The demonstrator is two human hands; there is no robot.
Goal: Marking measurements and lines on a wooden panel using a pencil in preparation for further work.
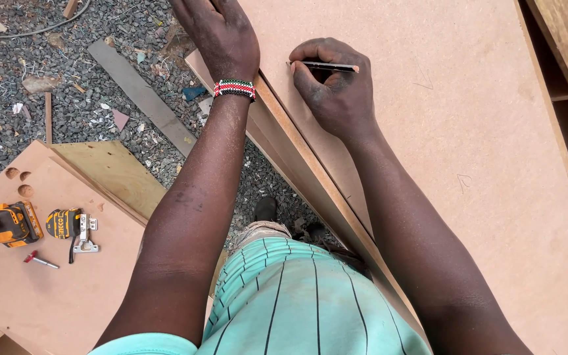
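Closest to my view sits the mint-green shirt with thin dark stripes (297, 302), at 6 o'clock, with both bare forearms stretching away from it toward 12. My right hand (334, 82) is closed around a slim dark pencil (327, 66), whose shaft lies nearly level and points to 9 o'clock, its tip resting on the large pinkish-brown fibreboard sheet (468, 131) that fills the frame from 12 to 4 o'clock. My left hand (218, 33), at 11 o'clock, presses flat, fingers not gripping anything, on the long edge of that sheet; a beaded wristband in red, white, green and black (235, 88) circles its wrist. The two hands are apart, near each other, with a narrow pale board strip (310, 174) running along the sheet's edge between them. At 8 o'clock a second fibreboard panel (54, 289) carries an orange-and-black cordless drill (4, 225), an orange-and-black tape measure (64, 223) just beside it, a metal cabinet hinge (87, 238) touching the tape, and a small red-handled bit (37, 260). Grey gravel ground (8, 92) with wood scraps lies at 10 o'clock.
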